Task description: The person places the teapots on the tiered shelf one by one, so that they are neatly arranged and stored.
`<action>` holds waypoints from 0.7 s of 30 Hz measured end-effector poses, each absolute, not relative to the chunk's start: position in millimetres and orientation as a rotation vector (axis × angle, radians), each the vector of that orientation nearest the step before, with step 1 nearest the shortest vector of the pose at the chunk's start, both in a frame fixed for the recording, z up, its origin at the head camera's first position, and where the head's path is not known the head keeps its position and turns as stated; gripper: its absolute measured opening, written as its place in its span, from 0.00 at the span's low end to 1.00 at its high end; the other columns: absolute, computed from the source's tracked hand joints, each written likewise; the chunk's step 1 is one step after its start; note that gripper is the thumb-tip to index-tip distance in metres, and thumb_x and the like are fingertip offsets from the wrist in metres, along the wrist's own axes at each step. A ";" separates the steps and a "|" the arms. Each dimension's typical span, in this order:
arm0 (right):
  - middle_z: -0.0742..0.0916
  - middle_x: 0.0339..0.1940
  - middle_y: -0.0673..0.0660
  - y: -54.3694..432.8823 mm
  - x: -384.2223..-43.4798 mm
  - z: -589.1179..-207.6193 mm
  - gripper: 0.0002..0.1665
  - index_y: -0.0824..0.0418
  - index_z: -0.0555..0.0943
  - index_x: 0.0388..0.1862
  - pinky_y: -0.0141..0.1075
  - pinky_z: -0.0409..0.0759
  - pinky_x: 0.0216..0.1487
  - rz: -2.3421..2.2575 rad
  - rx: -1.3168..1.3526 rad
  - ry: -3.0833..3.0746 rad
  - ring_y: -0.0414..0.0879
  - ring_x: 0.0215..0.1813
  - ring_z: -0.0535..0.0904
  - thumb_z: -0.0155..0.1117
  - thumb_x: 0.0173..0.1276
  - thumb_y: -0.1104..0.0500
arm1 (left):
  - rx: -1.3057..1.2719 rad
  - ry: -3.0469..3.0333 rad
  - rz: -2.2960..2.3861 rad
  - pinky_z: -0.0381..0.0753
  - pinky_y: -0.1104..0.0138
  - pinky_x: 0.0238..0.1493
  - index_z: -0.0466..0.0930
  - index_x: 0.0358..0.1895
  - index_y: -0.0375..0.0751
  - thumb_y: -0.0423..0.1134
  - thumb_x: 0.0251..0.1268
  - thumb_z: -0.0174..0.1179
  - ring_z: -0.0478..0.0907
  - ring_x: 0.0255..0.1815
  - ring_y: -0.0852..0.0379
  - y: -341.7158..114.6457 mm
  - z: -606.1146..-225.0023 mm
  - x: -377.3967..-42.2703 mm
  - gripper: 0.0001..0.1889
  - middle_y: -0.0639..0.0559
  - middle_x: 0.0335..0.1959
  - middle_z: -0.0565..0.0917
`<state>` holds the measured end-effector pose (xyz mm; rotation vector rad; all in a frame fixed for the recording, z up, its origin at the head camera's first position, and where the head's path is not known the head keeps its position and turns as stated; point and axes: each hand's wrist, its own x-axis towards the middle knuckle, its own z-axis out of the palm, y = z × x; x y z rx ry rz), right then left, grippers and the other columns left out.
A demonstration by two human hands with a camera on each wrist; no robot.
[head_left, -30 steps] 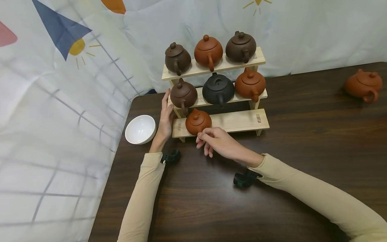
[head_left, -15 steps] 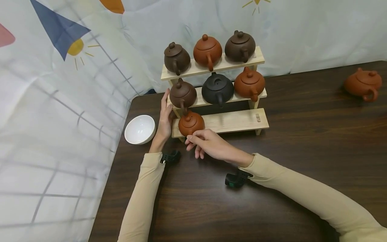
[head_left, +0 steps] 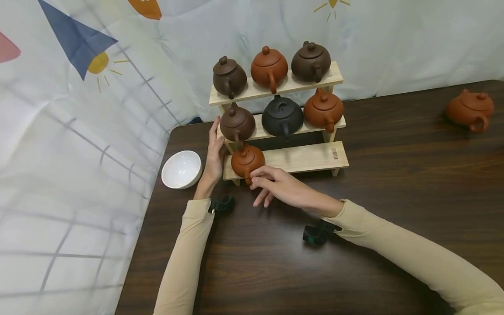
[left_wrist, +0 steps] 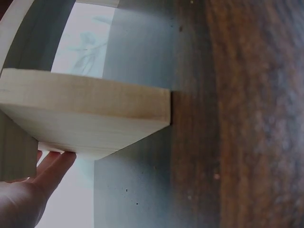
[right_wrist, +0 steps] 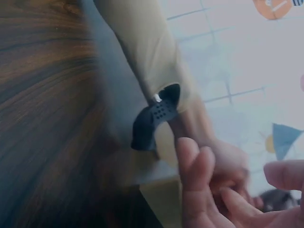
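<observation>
A small orange-red clay teapot (head_left: pixel 247 160) sits at the left end of the bottom step of a wooden three-step rack (head_left: pixel 303 158), its handle toward the front. My right hand (head_left: pixel 284 187) is at that handle, fingertips right beside it. In the right wrist view the thumb (right_wrist: pixel 285 174) stands apart from the fingers (right_wrist: pixel 198 173). Along the rack's left side lies my left hand (head_left: pixel 214 162), its fingers stretched upward. The left wrist view has those straight fingers (left_wrist: pixel 54 171) touching the wood under a board (left_wrist: pixel 90 97).
The middle step bears a brown teapot (head_left: pixel 237 121), a black teapot (head_left: pixel 282 116) and an orange teapot (head_left: pixel 323 109). Three more teapots line the top step. A white bowl (head_left: pixel 181 169) stands left of the rack, and another orange teapot (head_left: pixel 470 110) sits far right on the dark table.
The orange-red teapot slid left along the bottom step with my right hand at its handle. Since then the right hand has moved slightly right, loosening from the handle. The left hand stayed put.
</observation>
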<state>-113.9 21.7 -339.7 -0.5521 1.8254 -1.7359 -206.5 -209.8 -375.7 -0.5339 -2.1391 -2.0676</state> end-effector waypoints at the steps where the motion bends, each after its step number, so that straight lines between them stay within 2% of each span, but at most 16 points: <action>1: 0.80 0.61 0.74 28.1 -112.1 -337.8 0.23 0.71 0.68 0.72 0.41 0.84 0.43 -1.733 -0.563 1.820 0.53 0.43 0.89 0.47 0.87 0.59 | -0.528 -2.137 -2.072 0.57 0.50 0.76 0.41 0.86 0.40 0.50 0.80 0.41 0.52 0.82 0.47 -210.5 -375.8 -206.3 0.38 0.46 0.86 0.46; 5: 0.81 0.60 0.71 63.7 -104.3 -327.7 0.21 0.69 0.69 0.72 0.43 0.84 0.45 -1.682 -0.655 1.831 0.55 0.44 0.89 0.46 0.87 0.61 | -0.517 -2.131 -2.084 0.57 0.51 0.76 0.40 0.86 0.40 0.44 0.80 0.37 0.51 0.82 0.48 -212.9 -375.6 -205.9 0.37 0.46 0.86 0.46; 8: 0.84 0.55 0.66 98.9 -100.9 -318.0 0.17 0.68 0.76 0.64 0.42 0.84 0.45 -1.603 -0.766 1.905 0.55 0.43 0.87 0.48 0.86 0.62 | -0.506 -2.128 -2.088 0.56 0.51 0.76 0.39 0.86 0.38 0.41 0.79 0.35 0.50 0.83 0.49 -214.3 -376.0 -205.4 0.36 0.45 0.86 0.46; 12: 0.87 0.48 0.61 153.5 -98.8 -304.2 0.14 0.64 0.82 0.56 0.41 0.84 0.44 -1.534 -0.820 2.058 0.54 0.41 0.85 0.49 0.86 0.62 | -0.484 -2.132 -2.093 0.56 0.48 0.76 0.40 0.86 0.40 0.40 0.79 0.33 0.50 0.82 0.50 -215.9 -376.8 -204.4 0.35 0.46 0.86 0.45; 14: 0.87 0.46 0.61 184.5 -99.4 -299.3 0.15 0.64 0.82 0.56 0.41 0.83 0.42 -1.550 -0.773 2.130 0.54 0.41 0.84 0.48 0.87 0.62 | -0.478 -2.133 -2.095 0.56 0.45 0.75 0.41 0.86 0.42 0.40 0.79 0.33 0.50 0.82 0.50 -216.5 -377.2 -204.3 0.35 0.47 0.86 0.45; 18: 0.87 0.50 0.59 248.5 -104.2 -296.7 0.18 0.64 0.80 0.63 0.38 0.80 0.40 -1.619 -0.633 2.321 0.52 0.42 0.83 0.43 0.88 0.63 | -0.481 -2.132 -2.091 0.55 0.45 0.75 0.41 0.86 0.41 0.40 0.79 0.32 0.50 0.82 0.50 -216.6 -377.3 -204.3 0.35 0.47 0.86 0.45; 21: 0.89 0.51 0.57 296.0 -115.7 -306.1 0.21 0.65 0.79 0.66 0.36 0.78 0.37 -1.859 -0.605 2.308 0.49 0.41 0.84 0.41 0.87 0.68 | -0.488 -2.122 -2.090 0.56 0.47 0.76 0.40 0.86 0.39 0.40 0.78 0.33 0.50 0.82 0.50 -215.9 -377.5 -204.4 0.36 0.46 0.86 0.45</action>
